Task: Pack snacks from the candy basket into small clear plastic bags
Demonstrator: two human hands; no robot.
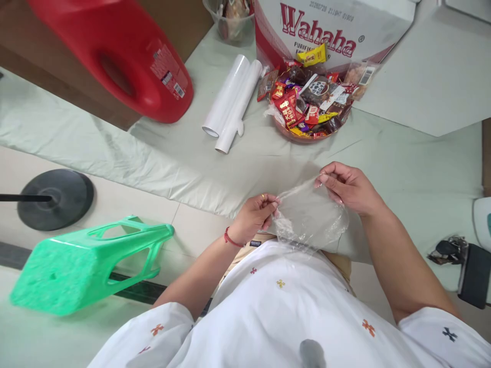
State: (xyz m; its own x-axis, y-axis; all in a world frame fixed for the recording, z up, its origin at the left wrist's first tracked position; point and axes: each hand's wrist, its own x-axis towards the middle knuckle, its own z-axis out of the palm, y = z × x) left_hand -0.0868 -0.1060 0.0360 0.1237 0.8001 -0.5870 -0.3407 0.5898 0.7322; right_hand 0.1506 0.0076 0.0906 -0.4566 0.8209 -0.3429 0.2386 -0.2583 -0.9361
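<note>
A clear plastic bag (310, 214) is stretched between my two hands, just in front of my shirt at the table's near edge. My left hand (258, 212) pinches its left upper corner, with a red string on the wrist and a ring on one finger. On the other side my right hand (347, 186) grips the bag's upper right edge between thumb and fingers. The film is see-through, and I make out nothing inside it. Beyond the hands stands a round bowl (303, 135) heaped with wrapped snacks (291, 107).
White rolls (230, 97) lie left of the bowl, and a Wahaha carton (333, 30) stands behind it. A large red jug (126, 66) is at the upper left. A green stool (92, 260) is at the lower left. Keys (448, 250) and a dark case (474, 276) lie far right.
</note>
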